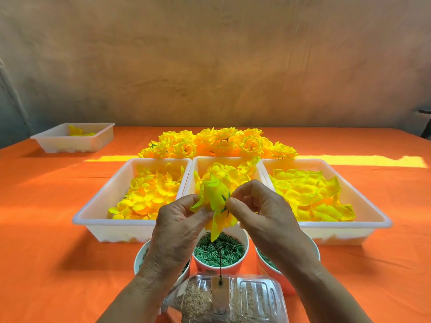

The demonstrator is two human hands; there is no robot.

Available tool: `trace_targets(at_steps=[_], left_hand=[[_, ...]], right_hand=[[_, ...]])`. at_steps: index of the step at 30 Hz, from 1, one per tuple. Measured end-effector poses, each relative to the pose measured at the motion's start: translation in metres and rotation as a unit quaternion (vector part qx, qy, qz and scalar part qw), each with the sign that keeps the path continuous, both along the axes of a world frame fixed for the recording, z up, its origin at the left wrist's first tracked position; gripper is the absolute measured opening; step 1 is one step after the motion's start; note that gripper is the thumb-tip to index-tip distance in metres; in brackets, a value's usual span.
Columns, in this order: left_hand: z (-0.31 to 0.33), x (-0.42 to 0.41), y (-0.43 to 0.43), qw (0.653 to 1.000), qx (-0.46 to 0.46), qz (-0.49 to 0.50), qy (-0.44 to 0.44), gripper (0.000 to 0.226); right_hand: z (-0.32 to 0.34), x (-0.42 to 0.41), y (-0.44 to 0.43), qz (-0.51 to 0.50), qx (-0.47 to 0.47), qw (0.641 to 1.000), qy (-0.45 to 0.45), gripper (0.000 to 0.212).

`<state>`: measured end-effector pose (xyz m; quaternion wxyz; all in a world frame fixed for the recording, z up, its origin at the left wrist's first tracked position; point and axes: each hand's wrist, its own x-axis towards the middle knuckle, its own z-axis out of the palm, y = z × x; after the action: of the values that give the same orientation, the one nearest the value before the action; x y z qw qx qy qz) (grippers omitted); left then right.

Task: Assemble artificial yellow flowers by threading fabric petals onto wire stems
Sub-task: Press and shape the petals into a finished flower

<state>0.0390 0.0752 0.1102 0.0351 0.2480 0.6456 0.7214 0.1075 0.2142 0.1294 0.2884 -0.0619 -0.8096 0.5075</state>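
The half-made yellow flower (213,194) is held up at the middle of the view, over the near edge of the middle tray (205,159). The left hand (177,220) grips it from 7 o'clock, fingers curled round its loose petals. The right hand (261,213), at 4 o'clock, pinches the green calyx (225,199) against the flower's side between thumb and forefinger.

At 6 o'clock below the flower stands the middle cup (233,268), full of green rings, with a left cup (140,255) and a right cup (263,264) partly hidden under the wrists. Nearer still, a thin wire pin (220,262) rises from a clear container (261,297) of brownish grains.

The left tray (112,231) at 9 o'clock and the right tray (338,234) at 3 o'clock hold yellow petals. A pile of finished flowers (217,143) lies at 12 o'clock; a small tray (70,145) sits at 10 o'clock on the orange cloth (46,252).
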Motion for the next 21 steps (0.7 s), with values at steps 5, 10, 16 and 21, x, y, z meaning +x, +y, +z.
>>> trace_targets(at_steps=[5, 10, 16, 21], left_hand=[[-0.0030, -0.0028, -0.0003, 1.000, -0.012, 0.008, -0.014, 0.035], [-0.0025, -0.0041, -0.0015, 0.998, -0.008, 0.002, -0.056, 0.027], [0.0012, -0.0052, -0.0063, 0.987, 0.021, -0.088, -0.133, 0.023], [0.0025, -0.0049, -0.0019, 0.994, 0.028, -0.061, -0.086, 0.038]], right_hand=[[-0.0005, 0.0020, -0.0007, -0.008, 0.008, 1.000, 0.005, 0.012], [-0.0002, 0.0053, 0.0004, -0.004, 0.136, 0.990, 0.044, 0.011], [0.0003, 0.0045, 0.0047, 0.013, 0.323, 0.937, 0.131, 0.020], [-0.0031, 0.0037, 0.0023, -0.003, 0.235, 0.966, 0.111, 0.014]])
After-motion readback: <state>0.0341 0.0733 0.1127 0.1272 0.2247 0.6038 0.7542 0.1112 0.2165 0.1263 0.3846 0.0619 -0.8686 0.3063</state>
